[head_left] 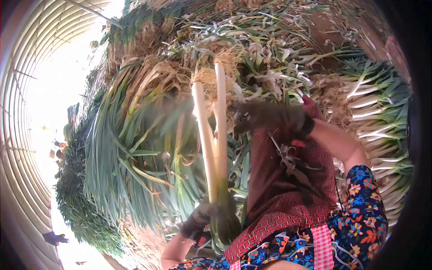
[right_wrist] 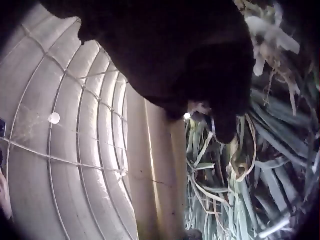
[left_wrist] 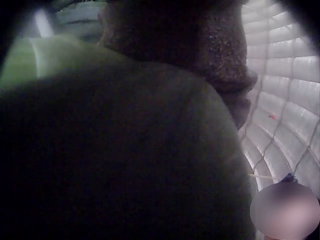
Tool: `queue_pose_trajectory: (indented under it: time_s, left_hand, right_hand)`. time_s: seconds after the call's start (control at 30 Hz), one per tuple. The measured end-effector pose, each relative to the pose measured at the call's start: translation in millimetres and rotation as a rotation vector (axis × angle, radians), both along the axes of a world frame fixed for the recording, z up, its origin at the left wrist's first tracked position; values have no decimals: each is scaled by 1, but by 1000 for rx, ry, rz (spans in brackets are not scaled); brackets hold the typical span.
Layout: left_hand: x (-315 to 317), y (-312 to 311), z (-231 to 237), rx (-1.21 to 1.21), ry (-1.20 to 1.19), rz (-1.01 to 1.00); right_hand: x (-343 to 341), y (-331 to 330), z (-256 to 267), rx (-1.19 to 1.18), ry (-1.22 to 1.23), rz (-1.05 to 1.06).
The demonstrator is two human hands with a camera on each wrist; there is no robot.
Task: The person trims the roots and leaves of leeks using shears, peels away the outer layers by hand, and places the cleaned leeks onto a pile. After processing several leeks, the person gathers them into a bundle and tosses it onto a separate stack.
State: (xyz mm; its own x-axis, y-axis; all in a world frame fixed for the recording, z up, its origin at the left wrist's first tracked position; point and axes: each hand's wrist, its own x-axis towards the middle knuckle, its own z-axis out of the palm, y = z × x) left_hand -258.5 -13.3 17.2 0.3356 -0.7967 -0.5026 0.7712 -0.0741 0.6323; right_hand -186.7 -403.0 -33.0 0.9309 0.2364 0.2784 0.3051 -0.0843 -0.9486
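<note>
Several leeks point(head_left: 209, 139) stand with white stalks and roots up in the head view. My gloved left hand point(head_left: 202, 218) grips their green lower part; in the left wrist view, a broad green surface point(left_wrist: 125, 115) covers much of the frame beside the dark glove point(left_wrist: 220, 50). My gloved right hand point(head_left: 274, 119) is just right of the white stalks. In the right wrist view that hand point(right_wrist: 185, 65) is very dark, close to the pale stalks point(right_wrist: 155, 165), with a bent finger; whether it holds anything is unclear.
Long-leaved leeks point(head_left: 117, 148) lie in a heap at the left. Loose trimmings point(head_left: 265, 49) cover the ground beyond. Trimmed leeks point(head_left: 373, 117) lie in a row at the right. A dark red apron point(head_left: 279, 180) covers my lap, with a metal tool point(head_left: 288, 157) over it.
</note>
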Motion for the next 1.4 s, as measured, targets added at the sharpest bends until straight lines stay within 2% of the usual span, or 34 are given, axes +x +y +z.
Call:
queue_pose_trajectory:
  time_s: [0.07,0.17,0.23,0.33,0.37,0.43,0.47,0.53,0.6,0.67,0.77,0.8,0.9,0.93,1.07,1.13,1.17,1.2,1.23,1.27,1.33,1.4]
  left_hand:
    - [-1,-3,0,2,-7,-12]
    - [-3,-3,5,5,-24,-6]
    - [-8,-4,7,1,-32,4]
    - [-6,4,9,85,-167,-45]
    - [-7,3,9,104,-200,-13]
    - [-7,-5,11,139,-264,54]
    - [-4,-8,14,230,-317,10]
    - [7,-16,19,411,-428,-85]
    - [11,-22,17,465,-524,-114]
    - [15,-31,23,553,-704,-168]
    - [12,-42,29,655,-886,-216]
    - [13,-43,24,733,-987,-272]
    - [10,-44,22,764,-1060,-280]
    - [11,-45,23,781,-1041,-288]
    - [19,-52,18,801,-1011,-337]
    - [17,-55,15,794,-1026,-351]
    - [15,-56,17,794,-1040,-354]
    - [14,-54,17,797,-1055,-355]
    - [16,-51,10,751,-1063,-332]
    - [17,-48,-2,707,-1064,-304]
    - [16,-51,-6,614,-1016,-271]
    - [30,-70,8,516,-941,-262]
  right_hand:
    - [8,25,-4,-115,33,67]
    - [13,24,-11,441,433,27]
    - [31,-29,-29,590,328,-190]
    - [32,-140,6,-320,38,-699]
    - [29,-154,18,-155,234,-827]
    - [14,-141,38,-594,114,-883]
    - [4,-128,48,-817,50,-902]
    - [-5,-88,72,-783,-60,-659]
    - [-4,-54,79,-804,-339,-599]
    - [-4,-21,97,-777,-468,-508]
    - [6,5,104,-959,-613,-447]
    - [5,11,107,-1012,-575,-371]
    - [12,15,80,-1133,-292,-188]
    - [14,8,64,-1036,-624,-293]
    - [16,-18,50,-852,-538,-288]
    - [39,-53,32,-352,-291,-656]
    - [30,-80,58,-240,-239,-737]
    - [42,-144,42,-504,-152,-841]
    - [32,-156,54,-513,-66,-1007]
    - [29,-184,54,-825,-37,-935]
    - [3,-150,76,-1088,-253,-924]
    - [-20,-102,91,-1226,-477,-797]
